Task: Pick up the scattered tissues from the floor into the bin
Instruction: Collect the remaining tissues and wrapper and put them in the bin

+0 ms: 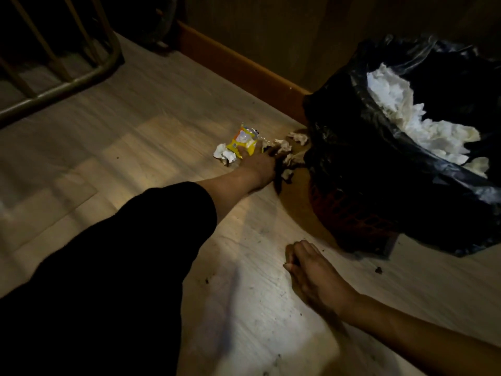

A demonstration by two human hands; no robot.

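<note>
A bin point(352, 213) lined with a black bag stands at the right, with white tissues point(393, 104) piled inside it. On the wooden floor beside it lie several crumpled tissues point(287, 147), one white tissue point(223, 154) and a yellow wrapper point(244, 139). My left hand point(260, 165), at the end of a black sleeve, rests on this pile with its fingers among the tissues next to the bin; the fingers are dark and blurred. My right hand point(311, 272) rests on the floor in front of the bin, fingers curled, nothing in it.
A metal tube frame point(67, 77) stands at the top left. A wooden baseboard point(244, 63) runs along the wall behind the pile. Small dark crumbs point(378, 270) dot the floor near my right hand.
</note>
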